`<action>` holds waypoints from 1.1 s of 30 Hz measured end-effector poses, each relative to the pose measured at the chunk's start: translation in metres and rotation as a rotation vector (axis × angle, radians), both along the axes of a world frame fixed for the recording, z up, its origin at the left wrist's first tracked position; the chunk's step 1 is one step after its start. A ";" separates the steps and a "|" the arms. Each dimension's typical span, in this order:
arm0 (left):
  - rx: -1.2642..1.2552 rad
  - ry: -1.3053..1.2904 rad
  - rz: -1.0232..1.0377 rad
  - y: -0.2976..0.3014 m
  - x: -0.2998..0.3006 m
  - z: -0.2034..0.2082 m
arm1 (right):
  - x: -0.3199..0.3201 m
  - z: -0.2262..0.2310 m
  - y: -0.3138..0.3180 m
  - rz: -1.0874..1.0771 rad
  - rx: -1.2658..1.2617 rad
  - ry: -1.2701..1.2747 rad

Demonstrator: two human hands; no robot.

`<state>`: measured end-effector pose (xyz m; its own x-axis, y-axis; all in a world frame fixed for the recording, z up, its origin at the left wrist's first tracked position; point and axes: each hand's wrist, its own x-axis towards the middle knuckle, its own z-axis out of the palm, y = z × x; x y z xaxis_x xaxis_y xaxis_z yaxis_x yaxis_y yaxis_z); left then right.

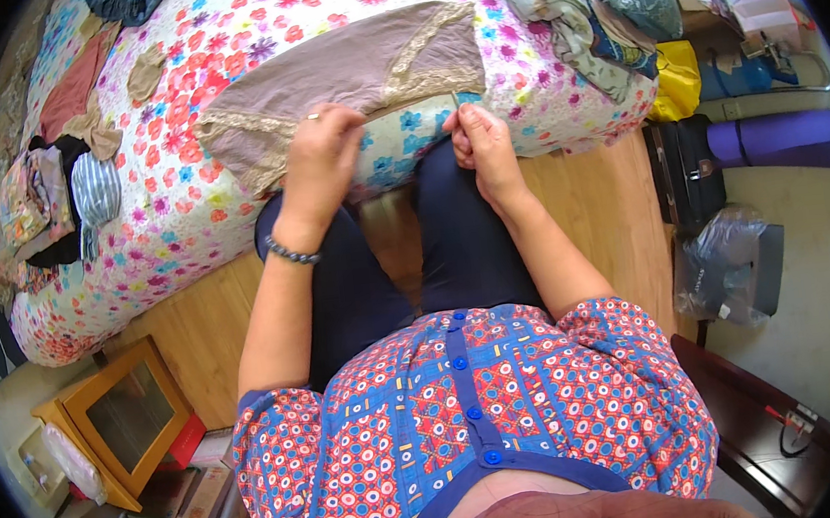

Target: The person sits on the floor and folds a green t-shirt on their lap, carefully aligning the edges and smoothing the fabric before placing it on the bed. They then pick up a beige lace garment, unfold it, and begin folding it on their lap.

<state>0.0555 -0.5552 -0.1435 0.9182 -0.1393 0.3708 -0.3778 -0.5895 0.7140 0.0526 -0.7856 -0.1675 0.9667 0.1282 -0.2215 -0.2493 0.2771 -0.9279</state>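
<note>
A pair of taupe briefs [317,74] with beige lace trim lies spread on the flowered bedspread at the bed's near edge. Its near edge runs as a thin band between my two hands. My left hand [320,158], with a ring and a dark beaded bracelet, is closed at the left part of that edge, fingertips pinched on it. At the edge's right end, my right hand [486,147] is curled with thumb and forefinger pressed together on the fabric. The lower fingers of both hands are partly hidden.
Clothes lie in a loose pile [55,199] on the bed's left, with more clothes [562,20] at far right. A yellow bag [675,82], black case [686,171] and purple rolled mat [781,142] stand right. A wooden cabinet [125,412] is at lower left.
</note>
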 end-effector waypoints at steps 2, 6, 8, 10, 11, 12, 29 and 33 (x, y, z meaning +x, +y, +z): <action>0.040 -0.070 -0.065 -0.030 0.010 0.000 | 0.009 0.000 -0.017 -0.055 -0.028 0.002; 0.028 -0.040 -0.104 -0.062 0.036 -0.017 | 0.023 0.001 -0.034 -0.145 -0.232 -0.060; -0.038 -0.029 -0.149 -0.080 0.046 -0.025 | 0.029 -0.004 -0.040 -0.107 -0.125 0.018; -0.008 -0.087 -0.166 -0.094 0.055 -0.035 | 0.032 -0.006 -0.044 -0.051 0.009 0.103; 0.021 -0.112 -0.167 -0.099 0.058 -0.040 | 0.033 -0.012 -0.046 -0.032 0.040 0.119; 0.051 -0.136 -0.170 -0.103 0.061 -0.043 | 0.032 -0.012 -0.046 -0.037 0.045 0.125; -0.209 0.276 0.009 -0.105 0.068 -0.058 | 0.031 0.000 -0.046 0.146 0.009 0.299; -0.240 0.317 0.024 -0.107 0.068 -0.056 | 0.040 0.001 -0.042 0.159 0.058 0.388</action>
